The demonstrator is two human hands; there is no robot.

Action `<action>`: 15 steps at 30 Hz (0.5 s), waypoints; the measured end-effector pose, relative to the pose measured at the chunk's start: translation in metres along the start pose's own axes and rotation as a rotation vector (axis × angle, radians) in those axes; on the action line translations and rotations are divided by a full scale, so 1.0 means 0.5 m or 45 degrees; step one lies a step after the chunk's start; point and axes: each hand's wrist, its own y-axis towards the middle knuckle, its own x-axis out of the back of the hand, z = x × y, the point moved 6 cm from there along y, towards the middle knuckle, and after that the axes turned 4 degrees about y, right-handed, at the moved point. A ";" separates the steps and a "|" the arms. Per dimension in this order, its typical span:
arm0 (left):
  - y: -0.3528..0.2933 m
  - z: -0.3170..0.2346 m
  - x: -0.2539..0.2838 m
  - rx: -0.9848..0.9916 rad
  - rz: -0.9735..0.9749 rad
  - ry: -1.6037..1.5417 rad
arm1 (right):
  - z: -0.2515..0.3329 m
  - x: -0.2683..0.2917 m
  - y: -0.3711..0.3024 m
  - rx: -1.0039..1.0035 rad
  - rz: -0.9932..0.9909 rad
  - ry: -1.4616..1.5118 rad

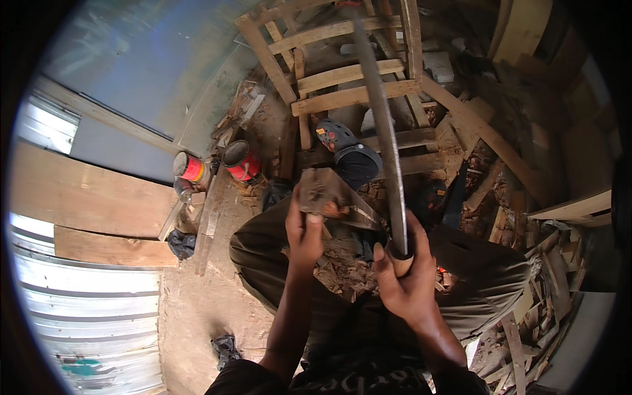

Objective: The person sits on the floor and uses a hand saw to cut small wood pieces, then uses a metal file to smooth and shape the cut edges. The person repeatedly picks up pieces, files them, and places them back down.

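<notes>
My left hand (305, 230) is closed around a rough, brown wooden block (322, 187), thumb on its near side. The block's worn end faces up, and its long side slants away toward the right. In my right hand (408, 280) is a long, narrow metal blade (382, 118) with a pale wooden handle (400, 264). My fingers wrap the handle, and the blade points up and away, its right edge shining. Blade and block are close together near my right hand; whether they touch I cannot tell. Wood chips (352, 263) lie between my knees.
Ahead stands a wooden chair frame (355, 95) with curved slats. A foot in a dark clog (336, 136) is before it. Two red cans (241, 162) stand at left, near a loose plank (210, 220). Scrap wood (556, 283) is heaped at right, beside corrugated metal (92, 309) at far left.
</notes>
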 end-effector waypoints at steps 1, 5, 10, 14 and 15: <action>0.002 -0.013 -0.018 -0.004 0.014 0.106 | 0.005 -0.002 0.000 -0.024 0.008 -0.054; 0.022 -0.039 -0.077 -0.063 0.053 0.246 | 0.004 0.006 0.003 -0.165 0.002 -0.236; 0.033 -0.053 -0.105 -0.079 0.109 0.182 | 0.002 0.019 0.012 -0.164 0.054 -0.255; 0.037 -0.062 -0.114 -0.086 0.124 0.207 | 0.036 0.023 0.017 -0.036 0.047 -0.259; 0.037 -0.064 -0.114 -0.087 0.108 0.196 | 0.046 0.025 0.018 0.004 0.015 -0.248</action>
